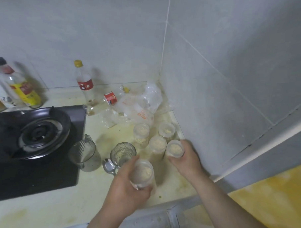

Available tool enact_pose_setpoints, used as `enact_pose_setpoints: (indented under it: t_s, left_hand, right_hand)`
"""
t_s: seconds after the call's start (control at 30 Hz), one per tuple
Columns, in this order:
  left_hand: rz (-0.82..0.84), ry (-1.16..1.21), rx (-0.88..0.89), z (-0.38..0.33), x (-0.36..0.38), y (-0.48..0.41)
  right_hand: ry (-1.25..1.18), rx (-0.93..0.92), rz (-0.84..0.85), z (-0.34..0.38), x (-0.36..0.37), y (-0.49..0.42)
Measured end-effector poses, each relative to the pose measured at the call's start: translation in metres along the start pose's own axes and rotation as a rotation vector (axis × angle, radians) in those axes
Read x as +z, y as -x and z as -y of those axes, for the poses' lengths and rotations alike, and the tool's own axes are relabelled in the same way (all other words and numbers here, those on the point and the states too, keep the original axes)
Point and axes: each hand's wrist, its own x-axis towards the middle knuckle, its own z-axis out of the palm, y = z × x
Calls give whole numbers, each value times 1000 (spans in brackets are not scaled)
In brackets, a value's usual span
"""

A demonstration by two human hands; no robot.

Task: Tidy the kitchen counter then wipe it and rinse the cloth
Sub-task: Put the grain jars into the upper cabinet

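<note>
Several clear plastic cups with yellowish crumbs stand on the stained counter [47, 215] near the right wall. My left hand [127, 189] grips one such cup [143, 172], lifted and tilted near the counter's front. My right hand [187, 158] holds another cup [175, 149] beside the wall. Three more cups [141, 131] [166, 130] [157, 144] stand just behind. No cloth is in view.
A glass tumbler [122, 153], a metal spoon [109, 166] and a clear jug [83, 153] sit by the black gas hob [35, 136]. Behind lie a crumpled plastic bag [139, 104], a standing bottle [84, 82], a toppled bottle [102, 104], and sauce bottles [22, 86] far left.
</note>
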Motion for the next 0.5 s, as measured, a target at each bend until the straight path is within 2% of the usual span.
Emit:
enact_pose_setpoints:
  t_s: [0.2,0.5]
  left_hand:
    - [-123,118,-3,-37,-41,9]
    - [-255,343,237,-150,-122,27]
  right_hand:
    - [-103,-65,-44,35,-26,18]
    - [-473,-314,145,183,-90,57]
